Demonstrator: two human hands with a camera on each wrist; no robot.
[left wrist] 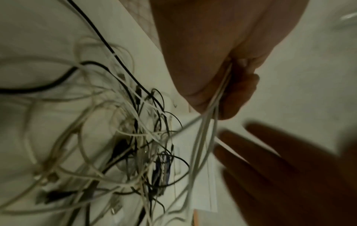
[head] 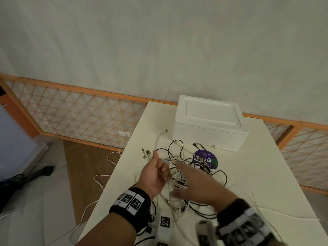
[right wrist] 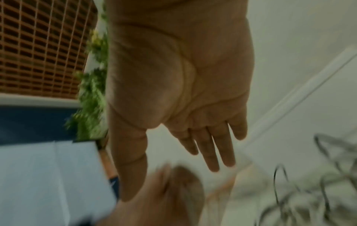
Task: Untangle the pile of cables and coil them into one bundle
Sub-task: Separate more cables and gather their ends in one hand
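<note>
A tangled pile of black and white cables (head: 186, 176) lies on the white table (head: 257, 174). My left hand (head: 156, 173) is held above the pile's left side, thumb up, its curled fingers gripping several white cables (left wrist: 216, 107) that hang down into the tangle (left wrist: 135, 145). My right hand (head: 197, 185) hovers over the middle of the pile, blurred, with fingers straight and spread and nothing in it. In the right wrist view its palm (right wrist: 183, 91) is flat and the fingers (right wrist: 212, 152) are extended; the left hand (right wrist: 170, 191) shows blurred below them.
A white foam box (head: 209, 123) stands at the table's far end behind the pile. A round purple sticker (head: 205, 159) lies under the cables. A white cable (head: 106, 176) trails off the table's left edge to a wall socket (head: 124, 134). A lattice screen (head: 79, 114) runs along the wall.
</note>
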